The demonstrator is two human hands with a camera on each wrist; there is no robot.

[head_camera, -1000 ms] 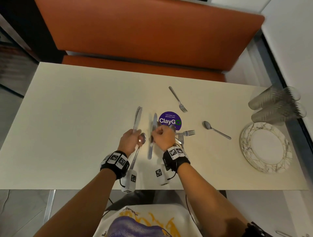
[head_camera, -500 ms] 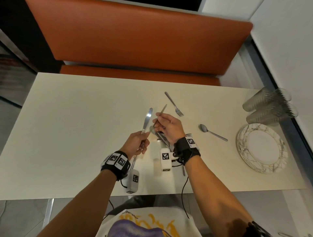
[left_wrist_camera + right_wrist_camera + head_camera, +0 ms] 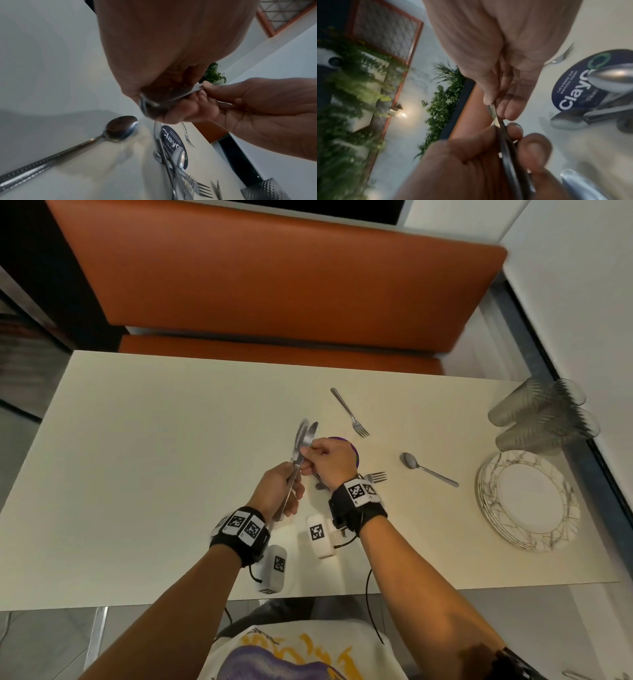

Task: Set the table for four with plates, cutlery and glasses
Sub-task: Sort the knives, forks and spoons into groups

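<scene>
My left hand (image 3: pixel 294 481) grips the handles of two table knives (image 3: pixel 306 435), held above the white table (image 3: pixel 144 460) with their blades side by side and pointing away. My right hand (image 3: pixel 307 456) pinches one of these knives between thumb and fingers just above the left hand; the pinch (image 3: pixel 494 115) shows in the right wrist view. A spoon (image 3: pixel 120 128) lies on the table under my left hand. More cutlery (image 3: pixel 175 162) lies in a pile on a purple sticker (image 3: pixel 173 142). At the right stand stacked plates (image 3: pixel 527 505) and glasses (image 3: pixel 544 419).
A fork (image 3: pixel 351 414) lies beyond the sticker, a spoon (image 3: pixel 428 470) to its right, and fork tines (image 3: pixel 375 477) stick out beside my right wrist. An orange bench (image 3: pixel 274 285) runs along the far edge.
My right hand lifted a knife off the table and brought it left against the knife in my left hand. The left hand rose from the table.
</scene>
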